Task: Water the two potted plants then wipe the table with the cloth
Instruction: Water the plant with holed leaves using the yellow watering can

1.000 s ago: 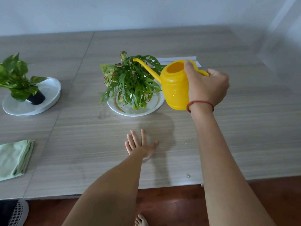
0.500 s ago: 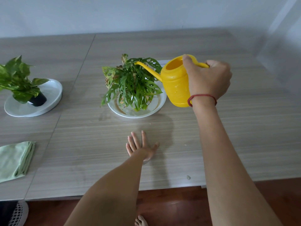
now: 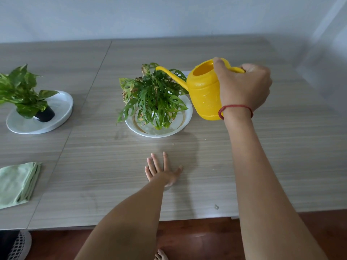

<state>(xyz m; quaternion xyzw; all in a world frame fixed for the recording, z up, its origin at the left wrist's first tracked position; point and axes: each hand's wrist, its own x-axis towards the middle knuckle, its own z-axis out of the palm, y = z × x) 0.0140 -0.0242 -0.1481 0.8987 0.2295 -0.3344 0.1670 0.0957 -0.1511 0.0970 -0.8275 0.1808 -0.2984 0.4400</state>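
1. Watering can [image 3: 204,91], yellow, is up off the table in the right hand [image 3: 244,87], fingers wrapped round the handle and thumb hooked over the rim of the opening. It has come up and levelled a touch over the last second; a second ago it sat lower and closer to the plate.
2. The spout reaches out left of that hand, its tip over the crown of the middle plant [image 3: 154,98]. No stream of water can be made out.
3. My read: the pour on this plant is on or about to start, so this is the first half of the watering.
4. Left hand [image 3: 163,171] lies flat on the table [image 3: 281,147], fingers spread, holding nothing, and it hasn't budged.
5. Far out to the left of it stands the second plant [image 3: 20,91] on its white plate [image 3: 56,117], and nearer the table edge lies the folded green cloth [image 3: 16,182], untouched.
6. Writing or brands: none readable on the can or anywhere else.
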